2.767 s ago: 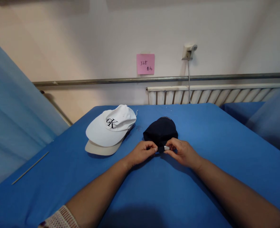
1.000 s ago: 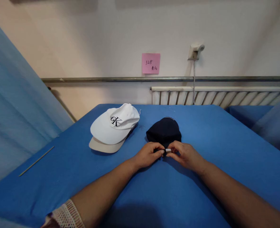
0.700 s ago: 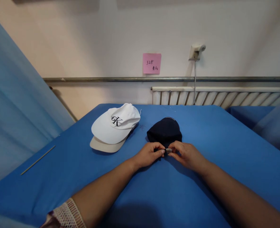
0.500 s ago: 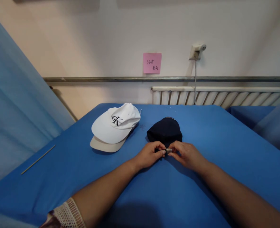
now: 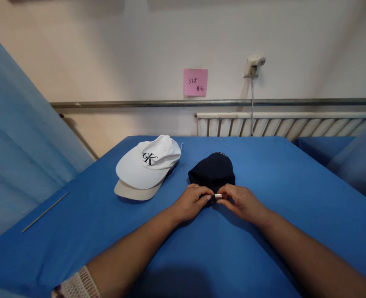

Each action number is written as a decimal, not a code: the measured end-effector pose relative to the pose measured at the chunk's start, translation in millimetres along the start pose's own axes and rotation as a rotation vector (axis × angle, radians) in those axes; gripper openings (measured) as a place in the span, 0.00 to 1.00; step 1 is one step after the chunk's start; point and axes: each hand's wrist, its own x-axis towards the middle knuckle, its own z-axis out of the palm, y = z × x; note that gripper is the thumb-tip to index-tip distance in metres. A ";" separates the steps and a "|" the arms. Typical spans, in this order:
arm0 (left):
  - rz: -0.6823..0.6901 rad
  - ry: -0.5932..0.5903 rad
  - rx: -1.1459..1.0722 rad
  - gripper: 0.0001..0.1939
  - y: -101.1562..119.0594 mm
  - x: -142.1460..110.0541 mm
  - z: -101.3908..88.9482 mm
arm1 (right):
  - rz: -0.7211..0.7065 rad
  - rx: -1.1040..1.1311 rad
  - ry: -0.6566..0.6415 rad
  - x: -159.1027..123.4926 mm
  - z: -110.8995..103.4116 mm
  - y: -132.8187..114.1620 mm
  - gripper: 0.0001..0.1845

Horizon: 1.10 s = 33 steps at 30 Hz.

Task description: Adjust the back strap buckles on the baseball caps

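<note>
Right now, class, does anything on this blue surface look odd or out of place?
A thin stick lies apart from everything else, near the left edge of the blue cover. A dark smudge, perhaps a stain, marks it between the white cap and the navy cap.

Both forearms (image 5: 139,236) angle inward, the hands (image 5: 191,202) pinching close together.

Your left fingers (image 5: 205,200) cover most of the dark strap (image 5: 213,200), and your right fingers (image 5: 227,203) hide one end of the pale piece (image 5: 218,196), too small to tell as clasp or tab. You can't read the tiny lettering (image 5: 221,153) on the navy cap (image 5: 212,169). The white cap (image 5: 145,163) hides most of the beige cap (image 5: 139,193). The bottom edge cuts off your left sleeve (image 5: 80,284).
</note>
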 end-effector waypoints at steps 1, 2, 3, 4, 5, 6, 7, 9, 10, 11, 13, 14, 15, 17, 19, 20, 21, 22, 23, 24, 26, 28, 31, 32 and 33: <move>0.013 0.012 0.043 0.09 0.3 -0.4 -0.9 | 0.004 0.005 0.004 -0.2 0.2 0.8 0.05; 0.014 0.024 0.068 0.09 0.4 -0.7 -0.9 | 0.006 0.007 0.006 -0.3 0.5 1.4 0.05; 0.006 0.037 0.078 0.08 0.5 -0.7 0.0 | 0.005 0.008 0.007 -0.5 0.8 1.6 0.05; -0.008 0.050 0.076 0.07 0.6 -0.6 1.7 | 0.003 0.008 0.006 -0.6 1.1 1.5 0.05; -0.025 0.067 0.070 0.06 0.6 -0.3 3.9 | 0.003 0.008 0.004 -0.6 1.5 1.1 0.05; -0.039 0.085 0.063 0.04 0.5 0.0 6.2 | 0.004 0.007 0.000 -0.5 1.9 0.6 0.05; -0.048 0.100 0.056 0.03 0.4 0.4 8.5 | 0.005 0.007 -0.003 -0.2 2.2 0.0 0.05; -0.048 0.118 0.049 0.01 0.1 0.7 11.6 | 0.005 0.015 -0.015 0.4 2.3 -0.9 0.04; -0.042 0.121 0.048 0.01 -0.2 0.7 12.3 | 0.005 0.022 -0.021 0.8 2.2 -1.2 0.04; -0.033 0.120 0.045 0.00 -0.5 0.5 12.4 | 0.006 0.027 -0.024 1.1 1.9 -1.2 0.05; -0.014 0.109 0.031 0.01 -1.3 -0.1 11.8 | 0.016 0.035 -0.020 1.5 1.4 -1.1 0.05; -0.006 0.103 0.020 0.02 -1.8 -0.3 11.4 | 0.021 0.038 -0.016 1.7 1.3 -1.0 0.04; 0.000 0.097 0.008 0.03 -2.3 -0.5 11.0 | 0.025 0.041 -0.013 1.8 1.4 -1.0 0.04; 0.002 0.084 -0.011 0.04 -3.0 -0.4 10.8 | 0.029 0.049 -0.015 1.9 2.1 -1.2 0.04; -0.002 0.077 -0.015 0.05 -3.0 -0.3 10.5 | 0.035 0.060 -0.023 2.0 3.1 -1.5 0.05; 0.000 0.076 -0.011 0.05 -2.8 -0.5 10.0 | 0.037 0.065 -0.022 2.1 3.4 -1.6 0.05; 0.007 0.074 -0.001 0.06 -2.4 -0.9 9.1 | 0.039 0.073 -0.016 2.1 3.6 -1.6 0.05; 0.020 0.070 0.016 0.08 -1.9 -1.6 7.6 | 0.039 0.081 -0.007 2.1 3.4 -1.6 0.05; 0.036 0.061 0.038 0.11 -1.5 -2.5 5.8 | 0.039 0.090 0.004 2.0 3.0 -1.4 0.05; 0.052 0.051 0.062 0.14 -1.1 -3.5 3.8 | 0.038 0.099 0.015 1.9 2.4 -1.2 0.05; 0.071 0.034 0.103 0.18 -0.8 -5.4 -0.2 | 0.041 0.112 0.030 1.6 0.7 -0.9 0.05; 0.065 0.038 0.118 0.17 -1.1 -6.3 -2.7 | 0.048 0.118 0.035 1.5 -0.8 -1.0 0.05; 0.038 0.069 0.099 0.16 -2.1 -5.2 -1.5 | 0.059 0.122 0.028 1.6 -1.4 -2.5 0.05; 0.033 0.077 0.088 0.16 -2.3 -4.4 0.1 | 0.061 0.122 0.022 1.8 -1.2 -3.2 0.05; 0.032 0.080 0.079 0.16 -2.4 -3.6 2.0 | 0.062 0.123 0.015 1.9 -0.8 -3.9 0.05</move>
